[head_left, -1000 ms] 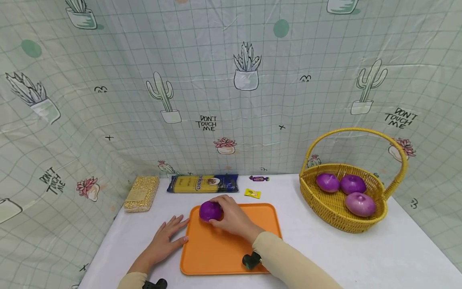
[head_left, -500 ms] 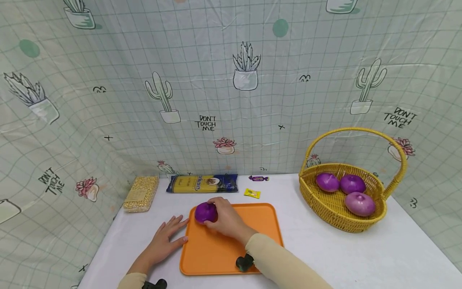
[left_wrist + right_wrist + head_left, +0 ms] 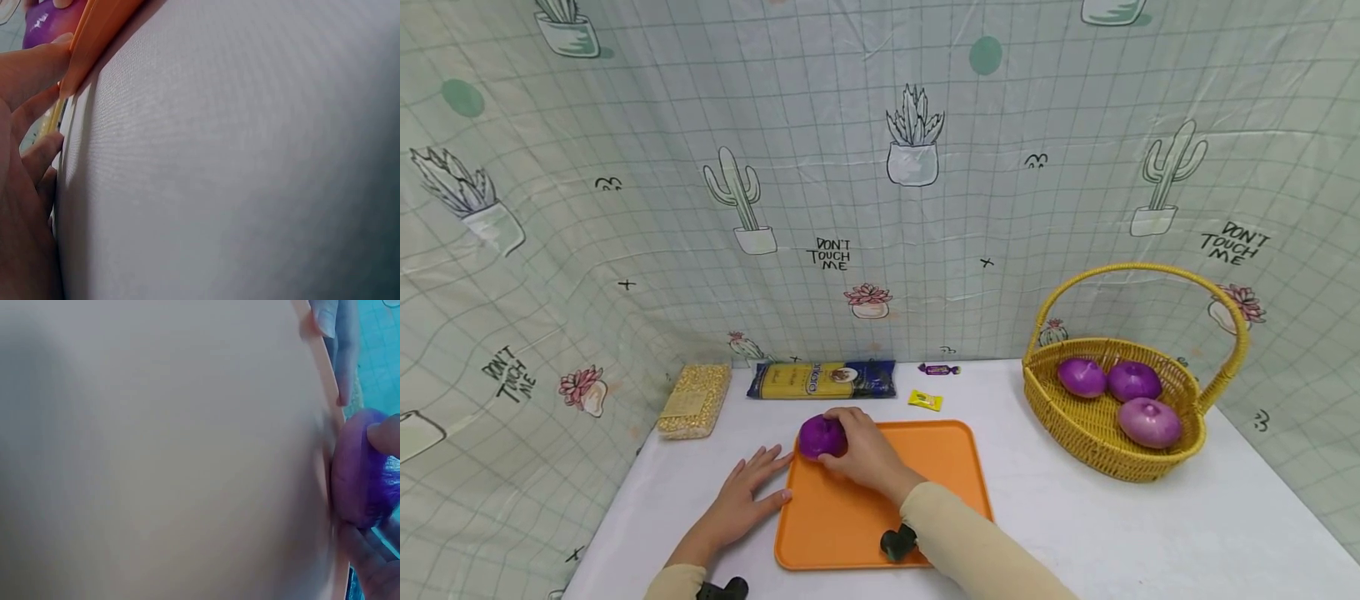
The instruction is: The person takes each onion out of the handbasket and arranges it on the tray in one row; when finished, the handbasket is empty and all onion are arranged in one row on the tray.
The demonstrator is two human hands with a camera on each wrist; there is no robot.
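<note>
A purple onion (image 3: 818,436) sits at the far left corner of an orange tray (image 3: 925,467). My right hand (image 3: 861,454) grips it from the right, fingers curled round it; the right wrist view shows the onion (image 3: 362,469) pinched between thumb and fingers on the tray (image 3: 156,456). My left hand (image 3: 741,500) lies flat on the white table, fingers straight, thumb against the tray's left edge. In the left wrist view its fingers (image 3: 31,125) rest beside the tray rim (image 3: 94,37).
A yellow wicker basket (image 3: 1075,417) with three purple onions (image 3: 1131,382) stands at the right. Along the back lie a grain packet (image 3: 695,400), a pasta packet (image 3: 820,380), a yellow sweet (image 3: 924,401) and a purple sweet (image 3: 938,369). Patterned cloth walls surround the table.
My right hand has slid the onion a little to the left, toward the tray's far left corner. The left hand has stayed in place.
</note>
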